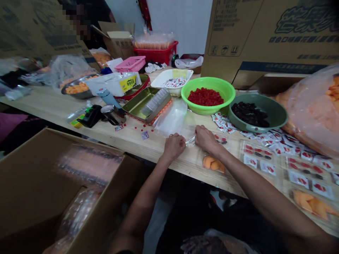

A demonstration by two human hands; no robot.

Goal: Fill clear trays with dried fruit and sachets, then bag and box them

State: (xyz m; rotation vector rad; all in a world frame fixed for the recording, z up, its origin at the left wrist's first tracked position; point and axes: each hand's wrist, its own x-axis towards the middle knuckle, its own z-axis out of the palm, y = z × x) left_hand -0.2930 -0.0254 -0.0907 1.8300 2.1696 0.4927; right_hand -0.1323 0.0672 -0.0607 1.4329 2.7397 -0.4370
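Above the front of the table, my left hand (174, 145) and my right hand (205, 137) are close together, fingers pinched on the edge of a clear plastic bag (190, 141). Its exact shape is hard to make out. Behind my hands lie flat, clear plastic sheets (172, 118). Under my right forearm is a clear tray with orange dried fruit slices (213, 163). More filled packs (259, 158) lie to the right, holding red pieces, dark pieces, small sachets and orange slices.
A green bowl of red pieces (184, 98) and a dark green bowl of dark fruit (283, 118) stand behind, near scattered sachets (278, 141). A metal tin (132, 106) holds stacked clear trays. An open carton (119, 165) is at lower left; a large bag of orange fruit (312, 106) bulges right.
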